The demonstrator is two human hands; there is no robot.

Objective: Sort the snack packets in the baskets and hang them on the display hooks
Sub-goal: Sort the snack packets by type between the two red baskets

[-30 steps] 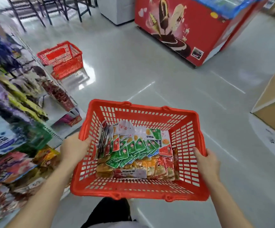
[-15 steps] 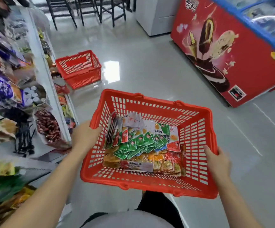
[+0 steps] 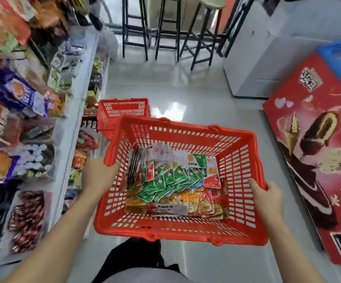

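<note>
Carried basket (image 3: 186, 231) moved fwd, now right by 2nd basket (image 3: 122, 107) and hiding its near rim.

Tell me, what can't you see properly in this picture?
All in the head view:
- Orange packets: mostly buried under the green packets in the carried basket.
- Floor basket: near side and bottom hidden behind the carried basket.
- Shelf packets: blurred, print unreadable.
- Ice-cream freezer: cut off by the right edge.

Packets (image 3: 171, 178) lie in the basket (image 3: 186, 234) (second basket (image 3: 122, 110) behind, shelves (image 3: 71, 123) left).
</note>
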